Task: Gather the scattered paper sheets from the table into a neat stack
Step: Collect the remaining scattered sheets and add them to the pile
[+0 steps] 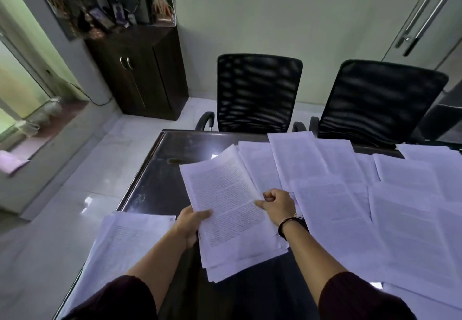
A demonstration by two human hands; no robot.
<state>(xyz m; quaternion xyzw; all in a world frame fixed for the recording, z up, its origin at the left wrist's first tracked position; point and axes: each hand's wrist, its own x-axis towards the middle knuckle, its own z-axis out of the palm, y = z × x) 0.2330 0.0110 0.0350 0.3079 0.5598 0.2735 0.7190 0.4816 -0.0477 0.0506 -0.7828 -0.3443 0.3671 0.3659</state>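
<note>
A loose bundle of printed paper sheets [232, 209] is lifted over the dark glossy table [160, 169]. My left hand [192, 222] grips the bundle's left edge, thumb on top. My right hand [275, 203] holds its right edge with curled fingers and the thumb on the top page. Several more printed sheets [350, 194] lie overlapping across the right half of the table. Another small pile of sheets [125, 239] lies at the table's near left edge.
Two black mesh office chairs [258, 92] [380, 99] stand at the far side of the table. A dark wooden cabinet [140, 69] with framed pictures stands against the wall at the left. The table's left edge drops to a white tiled floor [75, 182].
</note>
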